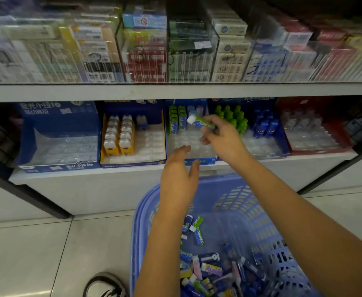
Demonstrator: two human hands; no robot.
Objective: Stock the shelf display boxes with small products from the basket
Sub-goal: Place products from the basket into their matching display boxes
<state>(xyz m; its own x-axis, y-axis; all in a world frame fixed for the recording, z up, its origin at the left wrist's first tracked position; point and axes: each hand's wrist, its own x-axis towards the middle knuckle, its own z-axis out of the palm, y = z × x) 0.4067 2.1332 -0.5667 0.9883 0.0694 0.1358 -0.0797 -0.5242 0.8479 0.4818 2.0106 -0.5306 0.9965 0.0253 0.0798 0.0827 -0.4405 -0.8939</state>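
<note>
My right hand [220, 136] pinches a small green eraser with a white end [199, 122] and holds it over the middle display box [199, 161] on the lower shelf. That box has green and blue erasers [178, 120] standing at its back left and bare clear slots in front. My left hand [181, 170] hovers with straight fingers just in front of the same box, holding nothing. Below both arms stands the blue plastic basket [250, 202] with several loose erasers [210, 271] on its bottom.
Other display boxes line the lower shelf: a blue one [58, 166] at left, one with yellow bear-shaped items [120, 138], green and blue bottles [233, 118], a red box [317, 146] at right. Acrylic bins [175, 50] fill the upper shelf. A shoe [105, 284] rests on the tile floor.
</note>
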